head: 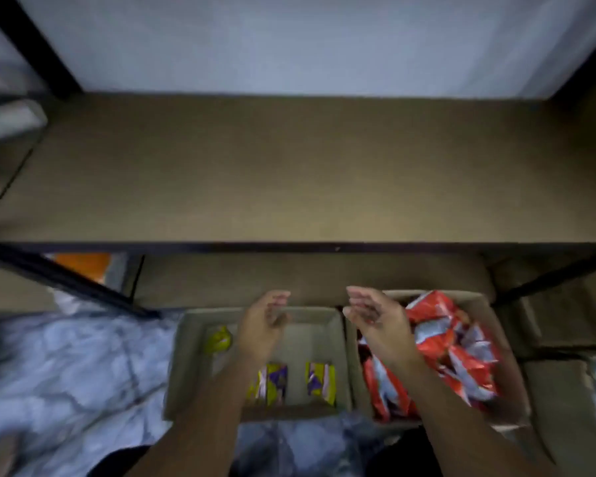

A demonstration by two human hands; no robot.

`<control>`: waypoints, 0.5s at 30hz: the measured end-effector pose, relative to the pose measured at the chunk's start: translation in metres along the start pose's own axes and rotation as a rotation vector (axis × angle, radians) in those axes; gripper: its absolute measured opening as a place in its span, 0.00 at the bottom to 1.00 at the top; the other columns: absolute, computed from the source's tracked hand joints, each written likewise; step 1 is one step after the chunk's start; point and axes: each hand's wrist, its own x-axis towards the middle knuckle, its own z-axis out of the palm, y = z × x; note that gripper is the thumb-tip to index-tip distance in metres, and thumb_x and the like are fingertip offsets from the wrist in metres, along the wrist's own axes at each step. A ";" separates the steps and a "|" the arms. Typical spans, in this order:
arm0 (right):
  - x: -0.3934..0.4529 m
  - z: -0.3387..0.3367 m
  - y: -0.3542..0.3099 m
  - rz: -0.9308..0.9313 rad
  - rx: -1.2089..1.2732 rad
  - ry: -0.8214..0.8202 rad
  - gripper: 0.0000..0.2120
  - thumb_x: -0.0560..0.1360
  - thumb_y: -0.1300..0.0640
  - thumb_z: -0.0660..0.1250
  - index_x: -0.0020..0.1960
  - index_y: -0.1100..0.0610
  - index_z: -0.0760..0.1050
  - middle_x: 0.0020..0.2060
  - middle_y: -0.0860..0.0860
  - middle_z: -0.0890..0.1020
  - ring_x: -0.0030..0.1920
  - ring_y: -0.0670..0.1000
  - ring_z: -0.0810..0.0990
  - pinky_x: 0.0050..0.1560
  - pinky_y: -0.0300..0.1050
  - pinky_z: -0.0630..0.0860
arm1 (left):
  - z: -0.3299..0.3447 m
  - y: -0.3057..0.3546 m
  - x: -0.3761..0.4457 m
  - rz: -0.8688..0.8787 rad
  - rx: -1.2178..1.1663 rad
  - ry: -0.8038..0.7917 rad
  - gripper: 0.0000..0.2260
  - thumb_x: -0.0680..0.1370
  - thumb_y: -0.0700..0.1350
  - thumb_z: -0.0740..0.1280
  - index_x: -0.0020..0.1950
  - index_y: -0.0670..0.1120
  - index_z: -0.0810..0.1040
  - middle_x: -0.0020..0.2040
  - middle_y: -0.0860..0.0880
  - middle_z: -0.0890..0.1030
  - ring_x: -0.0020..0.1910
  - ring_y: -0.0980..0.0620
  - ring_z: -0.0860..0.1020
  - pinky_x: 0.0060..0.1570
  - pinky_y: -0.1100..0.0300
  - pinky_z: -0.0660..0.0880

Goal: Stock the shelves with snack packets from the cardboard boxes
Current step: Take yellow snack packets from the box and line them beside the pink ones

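A brown shelf board (pixel 289 166) with a black front rail spans the view, bare on top. Below it on the floor stand two cardboard boxes. The left box (pixel 186 356) holds three yellow-and-purple snack packets (pixel 319 382). The right box (pixel 516 401) is full of red-and-white snack packets (pixel 458 349). My left hand (pixel 264 321) hovers above the left box, fingers relaxed, holding nothing. My right hand (pixel 372 315) hovers over the gap between the boxes, palm turned inward, fingers straight, empty.
A black diagonal shelf brace (pixel 66 280) runs at the lower left, with something orange (pixel 83 266) behind it. Marbled white floor (pixel 66 366) lies to the left. More cardboard (pixel 558 407) sits at the far right. A white object (pixel 7 122) lies at the left edge.
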 end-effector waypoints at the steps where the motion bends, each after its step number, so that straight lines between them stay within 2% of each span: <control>1: 0.003 0.021 0.032 0.029 -0.004 -0.041 0.20 0.71 0.71 0.73 0.54 0.48 0.78 0.47 0.46 0.84 0.47 0.39 0.81 0.53 0.35 0.76 | 0.008 -0.037 0.000 -0.091 -0.026 -0.024 0.18 0.78 0.35 0.68 0.55 0.60 0.75 0.50 0.62 0.75 0.45 0.69 0.76 0.48 0.73 0.73; 3: 0.008 0.060 0.098 0.096 -0.001 -0.138 0.22 0.71 0.72 0.72 0.54 0.47 0.78 0.46 0.42 0.85 0.50 0.39 0.80 0.59 0.41 0.77 | 0.028 -0.114 -0.002 -0.227 -0.035 -0.013 0.21 0.77 0.37 0.71 0.60 0.61 0.71 0.52 0.63 0.74 0.47 0.67 0.74 0.52 0.72 0.72; 5: 0.013 0.093 0.161 0.139 -0.035 -0.226 0.23 0.70 0.71 0.74 0.55 0.45 0.79 0.49 0.43 0.85 0.53 0.44 0.81 0.63 0.50 0.76 | 0.050 -0.175 -0.003 -0.333 -0.044 -0.021 0.24 0.75 0.34 0.72 0.66 0.53 0.73 0.56 0.57 0.76 0.54 0.59 0.76 0.56 0.66 0.72; 6: 0.014 0.108 0.192 0.149 -0.062 -0.265 0.24 0.70 0.69 0.75 0.55 0.43 0.79 0.51 0.45 0.84 0.55 0.46 0.81 0.64 0.52 0.77 | 0.064 -0.208 -0.004 -0.379 -0.060 0.003 0.26 0.73 0.31 0.72 0.67 0.49 0.74 0.58 0.53 0.77 0.57 0.53 0.77 0.55 0.63 0.72; 8: 0.019 0.135 0.241 0.137 -0.124 -0.332 0.23 0.70 0.61 0.77 0.55 0.37 0.79 0.56 0.46 0.83 0.58 0.44 0.80 0.64 0.48 0.76 | 0.086 -0.255 -0.004 -0.470 -0.066 0.008 0.26 0.68 0.31 0.73 0.65 0.46 0.76 0.57 0.48 0.80 0.56 0.49 0.78 0.50 0.66 0.68; 11: 0.026 0.174 0.291 0.074 -0.234 -0.464 0.23 0.68 0.47 0.78 0.59 0.32 0.76 0.59 0.39 0.80 0.60 0.35 0.77 0.61 0.35 0.73 | 0.111 -0.312 -0.004 -0.647 0.009 0.024 0.21 0.70 0.41 0.74 0.63 0.47 0.78 0.57 0.45 0.82 0.57 0.46 0.80 0.48 0.64 0.70; 13: 0.031 0.199 0.317 0.044 -0.285 -0.538 0.25 0.67 0.47 0.79 0.61 0.35 0.76 0.60 0.41 0.80 0.62 0.36 0.76 0.61 0.32 0.70 | 0.126 -0.350 -0.003 -0.753 0.071 0.012 0.18 0.73 0.38 0.71 0.62 0.47 0.77 0.58 0.42 0.82 0.58 0.43 0.80 0.52 0.59 0.75; 15: 0.034 0.224 0.339 0.047 -0.337 -0.626 0.28 0.67 0.52 0.80 0.63 0.38 0.76 0.64 0.46 0.78 0.67 0.44 0.74 0.66 0.35 0.67 | 0.137 -0.375 -0.001 -0.829 0.101 -0.034 0.16 0.75 0.36 0.69 0.63 0.43 0.75 0.59 0.41 0.80 0.59 0.42 0.79 0.54 0.57 0.75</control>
